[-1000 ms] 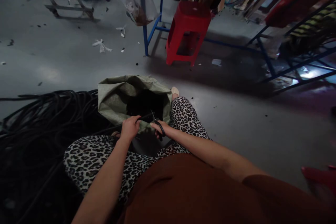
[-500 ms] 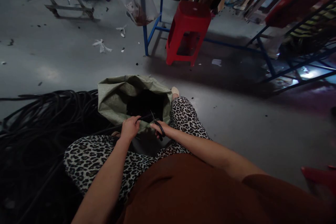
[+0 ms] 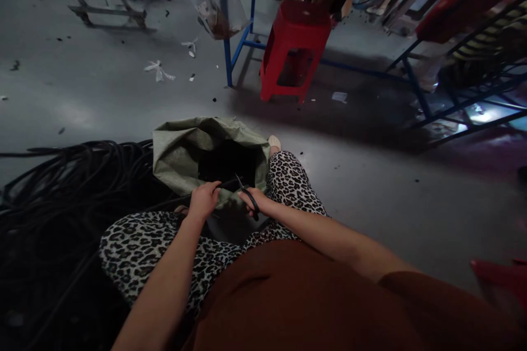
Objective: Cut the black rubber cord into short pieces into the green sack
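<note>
I sit with an open green woven sack [image 3: 181, 151] between my knees. My left hand [image 3: 203, 200] is closed around a thin black cable [image 3: 224, 183] at the sack's near rim. My right hand [image 3: 255, 200] is closed on black-handled scissors [image 3: 246, 193], whose blades point at the cable just right of my left hand. The sack's inside is dark and its contents are hidden.
A big heap of black cable [image 3: 61, 197] lies on the floor to my left. A red plastic stool [image 3: 296, 49] stands ahead beside blue metal frames [image 3: 230, 55]. Scraps litter the grey floor [image 3: 102, 93]. Blue racks [image 3: 465, 104] fill the right.
My right hand with the scissors has shifted very slightly; the left hand and sack stay where they were.
</note>
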Demonstrator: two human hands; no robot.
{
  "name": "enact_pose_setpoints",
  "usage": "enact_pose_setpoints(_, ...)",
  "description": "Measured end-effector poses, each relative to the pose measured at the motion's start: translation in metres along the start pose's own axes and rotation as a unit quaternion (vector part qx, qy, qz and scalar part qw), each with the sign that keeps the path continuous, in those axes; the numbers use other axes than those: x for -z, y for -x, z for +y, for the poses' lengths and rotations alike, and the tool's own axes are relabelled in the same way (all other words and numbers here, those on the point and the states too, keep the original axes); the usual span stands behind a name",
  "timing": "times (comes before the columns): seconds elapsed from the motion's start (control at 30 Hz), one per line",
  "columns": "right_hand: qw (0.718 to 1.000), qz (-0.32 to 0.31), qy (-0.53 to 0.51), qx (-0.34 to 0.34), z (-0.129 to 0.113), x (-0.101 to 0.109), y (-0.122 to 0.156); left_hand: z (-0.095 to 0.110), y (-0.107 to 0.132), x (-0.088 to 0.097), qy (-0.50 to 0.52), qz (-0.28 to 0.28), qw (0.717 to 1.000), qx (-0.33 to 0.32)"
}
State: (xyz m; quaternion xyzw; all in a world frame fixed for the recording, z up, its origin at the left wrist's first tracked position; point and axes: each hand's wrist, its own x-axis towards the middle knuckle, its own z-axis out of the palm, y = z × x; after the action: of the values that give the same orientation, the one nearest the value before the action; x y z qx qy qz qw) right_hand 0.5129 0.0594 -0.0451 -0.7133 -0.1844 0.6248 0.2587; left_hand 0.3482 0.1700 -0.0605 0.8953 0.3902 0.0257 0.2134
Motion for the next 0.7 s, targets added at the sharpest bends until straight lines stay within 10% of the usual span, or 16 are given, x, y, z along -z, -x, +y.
enact_pose_setpoints(0.7,0.997,0.012,0.076,0.026,0.010,0.002,-0.008,-0.002,-0.001,0.003,-0.032,0.000,0.999,0.032)
